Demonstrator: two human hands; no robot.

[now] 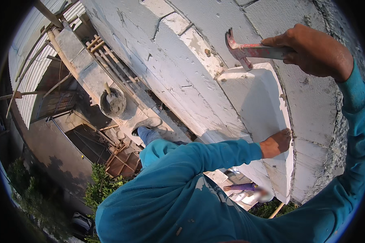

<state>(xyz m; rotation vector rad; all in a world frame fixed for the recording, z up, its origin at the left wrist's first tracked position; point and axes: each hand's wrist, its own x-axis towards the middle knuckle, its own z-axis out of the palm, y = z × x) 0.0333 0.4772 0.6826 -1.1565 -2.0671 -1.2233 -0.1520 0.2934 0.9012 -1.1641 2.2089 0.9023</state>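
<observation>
My right hand point(314, 50) is wrapped round the grey handle of a claw hammer point(253, 51) with worn red paint. The hammer's striking face is at the far end of a large white building block point(257, 95); whether it touches I cannot tell. That block sits in a row of the light grey block wall point(207, 97), standing out from the blocks around it. My left hand point(276, 143) grips the block's edge, its fingers curled over the rim.
A bucket of grey mortar point(112, 103) with a trowel stands on the scaffold planks point(95, 79) at left, near my foot point(148, 125). Bamboo poles point(111, 60) lie along the wall. Far below is the ground point(54, 141). Another person's purple sleeve point(245, 186) shows below.
</observation>
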